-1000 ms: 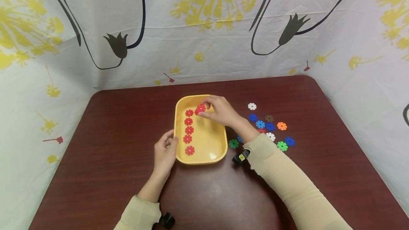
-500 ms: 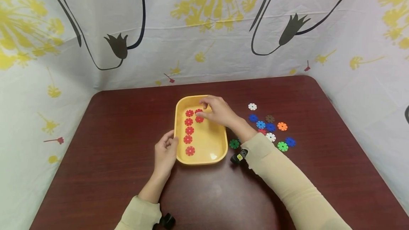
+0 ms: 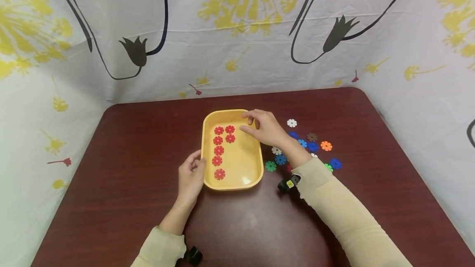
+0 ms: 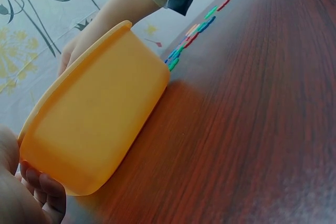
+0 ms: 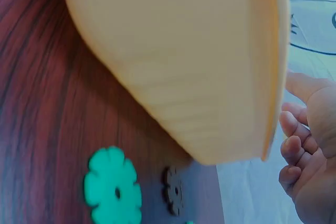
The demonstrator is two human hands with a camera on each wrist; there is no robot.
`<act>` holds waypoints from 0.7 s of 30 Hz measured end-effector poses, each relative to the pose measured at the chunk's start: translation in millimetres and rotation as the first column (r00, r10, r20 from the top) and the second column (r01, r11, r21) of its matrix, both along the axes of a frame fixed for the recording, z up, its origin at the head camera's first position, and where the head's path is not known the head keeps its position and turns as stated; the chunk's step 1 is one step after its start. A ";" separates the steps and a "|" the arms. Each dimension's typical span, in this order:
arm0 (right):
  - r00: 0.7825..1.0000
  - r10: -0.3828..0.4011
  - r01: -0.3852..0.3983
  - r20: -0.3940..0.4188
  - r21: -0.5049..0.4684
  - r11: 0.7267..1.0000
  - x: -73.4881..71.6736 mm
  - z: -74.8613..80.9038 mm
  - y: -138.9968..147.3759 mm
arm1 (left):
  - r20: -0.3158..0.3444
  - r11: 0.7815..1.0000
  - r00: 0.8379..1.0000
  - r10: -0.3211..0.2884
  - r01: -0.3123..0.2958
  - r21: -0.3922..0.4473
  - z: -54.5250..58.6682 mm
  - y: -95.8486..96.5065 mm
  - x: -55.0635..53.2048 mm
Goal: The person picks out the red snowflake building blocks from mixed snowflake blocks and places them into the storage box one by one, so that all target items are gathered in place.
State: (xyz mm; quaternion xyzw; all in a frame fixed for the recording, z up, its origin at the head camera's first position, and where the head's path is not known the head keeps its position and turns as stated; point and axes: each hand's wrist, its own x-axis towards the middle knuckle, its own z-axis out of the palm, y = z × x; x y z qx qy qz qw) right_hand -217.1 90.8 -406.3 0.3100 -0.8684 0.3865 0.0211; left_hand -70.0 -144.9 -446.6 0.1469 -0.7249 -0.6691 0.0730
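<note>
A yellow tray (image 3: pixel 243 160) sits mid-table, holding flower-shaped red plastic discs. Several form a column (image 3: pixel 219 150) along its left side. Beside the top of that column lie two more, an upper disc (image 3: pixel 230 129) and a lower one (image 3: pixel 230 138). My left hand (image 3: pixel 191 176) grips the tray's left side; in the left wrist view its curled fingers (image 4: pixel 44 184) lie against the outer wall. Over the tray's upper right part hovers my right hand (image 3: pixel 266 128), thumb and forefinger apart, nothing between them. The right wrist view shows that hand (image 5: pixel 320 140) beyond the tray rim.
Loose discs lie on the table right of the tray: a white one (image 3: pixel 292 123), an orange one (image 3: pixel 326 146), a dark green one (image 3: pixel 271 166) and several more. Part of them is hidden under the right forearm. A patterned cloth (image 3: pixel 245 65) hangs behind the dark red table (image 3: pixel 148 147).
My right hand let go of a red disc, which now lies in the tray's second column, and has moved right, away from it. The left hand stays on the tray.
</note>
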 end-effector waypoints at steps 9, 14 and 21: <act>1.000 -0.023 0.023 -0.002 -0.023 0.999 5.7 -3.1 20.4 | 0.051 1.000 0.999 -0.017 0.017 0.002 27.6 4.9 6.4; 1.000 -0.020 0.020 0.009 -0.030 0.999 10.0 -3.8 32.1 | 0.044 1.000 0.999 -0.022 0.022 0.000 40.0 7.8 10.5; 0.999 -0.037 0.037 0.040 -0.007 0.999 15.9 -3.6 48.7 | 0.042 1.000 0.999 -0.019 0.019 -0.001 39.7 8.2 10.6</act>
